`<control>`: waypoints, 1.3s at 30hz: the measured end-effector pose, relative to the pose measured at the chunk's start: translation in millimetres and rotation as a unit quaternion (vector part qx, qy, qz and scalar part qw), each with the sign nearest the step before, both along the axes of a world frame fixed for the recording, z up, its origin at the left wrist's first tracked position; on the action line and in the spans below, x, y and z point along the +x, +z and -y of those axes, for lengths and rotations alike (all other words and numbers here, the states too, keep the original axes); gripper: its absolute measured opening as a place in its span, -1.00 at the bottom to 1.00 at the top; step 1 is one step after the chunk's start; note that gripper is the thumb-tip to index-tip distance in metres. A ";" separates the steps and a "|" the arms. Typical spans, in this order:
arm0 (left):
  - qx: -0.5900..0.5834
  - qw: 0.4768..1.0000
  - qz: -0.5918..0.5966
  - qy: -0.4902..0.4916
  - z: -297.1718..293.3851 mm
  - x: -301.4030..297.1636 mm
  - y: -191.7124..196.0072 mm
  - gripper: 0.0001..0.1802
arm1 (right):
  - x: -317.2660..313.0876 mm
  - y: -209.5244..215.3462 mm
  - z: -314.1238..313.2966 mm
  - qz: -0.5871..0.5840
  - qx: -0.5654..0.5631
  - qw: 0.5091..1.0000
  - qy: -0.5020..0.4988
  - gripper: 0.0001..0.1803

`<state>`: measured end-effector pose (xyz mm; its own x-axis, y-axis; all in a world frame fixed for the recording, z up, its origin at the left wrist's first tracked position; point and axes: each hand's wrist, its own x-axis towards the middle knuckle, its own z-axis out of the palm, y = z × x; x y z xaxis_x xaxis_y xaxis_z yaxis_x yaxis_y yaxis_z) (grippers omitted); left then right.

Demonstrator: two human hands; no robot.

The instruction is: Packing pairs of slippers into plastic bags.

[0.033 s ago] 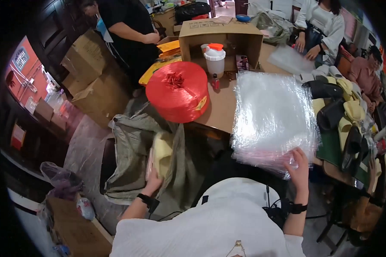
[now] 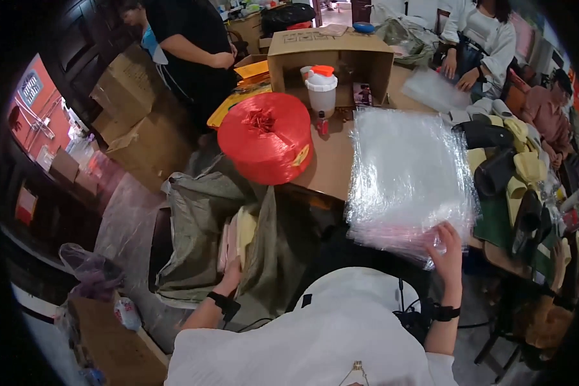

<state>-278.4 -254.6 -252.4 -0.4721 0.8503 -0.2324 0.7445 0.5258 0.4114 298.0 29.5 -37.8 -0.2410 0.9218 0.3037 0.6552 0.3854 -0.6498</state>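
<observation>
My left hand [image 2: 231, 278] reaches into an open grey-green woven sack [image 2: 190, 241]. Its fingers, partly hidden, close round the lower end of slippers [image 2: 232, 241], pale pink and pale yellow, standing on edge side by side. On the table to the right lies a stack of clear plastic bags [image 2: 412, 167] with pinkish near edges. My right hand [image 2: 449, 251] is at the stack's near right corner, thumb and fingers bent round the edge of a bag.
A large red roll of plastic twine [image 2: 264, 138] sits at the table's left corner, beside a small red bottle [image 2: 323, 123]. Behind are a lidded white cup [image 2: 321, 90] and an open cardboard box [image 2: 331, 48]. Slippers [image 2: 495, 161] pile up at right. Co-workers [image 2: 193, 51] are nearby.
The slippers in the sack have turned, so pink and yellow ones now show side by side. My left hand has shifted slightly with them; my right hand stays at the bags.
</observation>
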 end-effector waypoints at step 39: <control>0.275 0.846 0.093 -0.447 -248.9 256.3 273.9 -0.53 | 14.1 -19.8 -7.4 0.022 0.085 0.996 0.008 -0.43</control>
